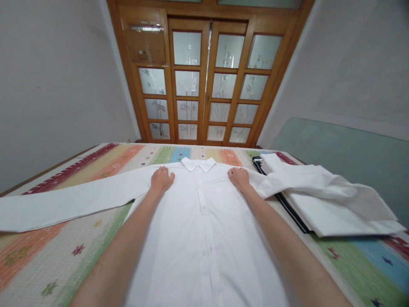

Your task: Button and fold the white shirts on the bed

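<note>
A white long-sleeved shirt (pixel 182 221) lies spread front side up, its collar (pixel 198 164) at the far end and its button placket down the middle. My left hand (pixel 162 178) is closed on the cloth at the left shoulder, thumb a little out to the side. At the right shoulder my right hand (pixel 239 176) is closed on the cloth too, fingers curled. The left sleeve (pixel 73 194) stretches out flat to the left. On the other side, the right sleeve (pixel 281 181) lies wrinkled across a folded white cloth pile. The shirt's lower end runs out of view.
Beneath everything is a bed-like surface with a striped, patterned cover (pixel 73 247). The folded white pile (pixel 335 217), with a black-edged piece (pixel 292 213) beside it, sits at the right. A pale green headboard-like panel (pixel 345 149) stands behind it. Wooden glazed doors (pixel 204 85) close the far end.
</note>
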Motion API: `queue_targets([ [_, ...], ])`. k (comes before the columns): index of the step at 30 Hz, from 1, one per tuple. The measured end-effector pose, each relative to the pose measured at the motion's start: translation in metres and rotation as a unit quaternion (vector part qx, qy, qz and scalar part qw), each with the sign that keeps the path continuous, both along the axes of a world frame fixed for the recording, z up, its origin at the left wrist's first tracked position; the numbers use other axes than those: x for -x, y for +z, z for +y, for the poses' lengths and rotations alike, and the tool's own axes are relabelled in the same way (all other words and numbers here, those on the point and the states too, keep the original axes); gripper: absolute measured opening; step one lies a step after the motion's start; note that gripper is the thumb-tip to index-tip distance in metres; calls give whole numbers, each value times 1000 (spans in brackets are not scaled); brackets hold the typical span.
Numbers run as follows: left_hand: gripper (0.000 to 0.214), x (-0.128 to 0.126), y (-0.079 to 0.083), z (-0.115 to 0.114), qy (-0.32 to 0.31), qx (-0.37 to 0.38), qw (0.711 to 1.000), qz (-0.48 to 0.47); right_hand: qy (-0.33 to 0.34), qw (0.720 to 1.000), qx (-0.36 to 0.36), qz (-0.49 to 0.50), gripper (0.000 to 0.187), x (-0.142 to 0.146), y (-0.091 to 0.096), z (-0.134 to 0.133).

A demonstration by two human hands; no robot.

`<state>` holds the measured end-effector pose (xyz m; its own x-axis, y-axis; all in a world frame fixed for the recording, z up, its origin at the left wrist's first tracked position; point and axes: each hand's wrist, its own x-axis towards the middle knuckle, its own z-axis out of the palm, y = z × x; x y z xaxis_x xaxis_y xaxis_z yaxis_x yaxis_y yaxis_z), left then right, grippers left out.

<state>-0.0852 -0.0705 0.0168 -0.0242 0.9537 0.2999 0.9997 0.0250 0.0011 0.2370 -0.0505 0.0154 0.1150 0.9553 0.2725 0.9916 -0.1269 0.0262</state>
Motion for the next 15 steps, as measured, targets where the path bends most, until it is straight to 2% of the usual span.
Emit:
queue_targets([
  [9,53,4,-5,6,-20,42,999,-1,7,1000,8,9,42,-2,2,4],
  [15,62,11,-7,14,-21,110,993,-22,42,998,40,14,42,-7,-3,7],
])
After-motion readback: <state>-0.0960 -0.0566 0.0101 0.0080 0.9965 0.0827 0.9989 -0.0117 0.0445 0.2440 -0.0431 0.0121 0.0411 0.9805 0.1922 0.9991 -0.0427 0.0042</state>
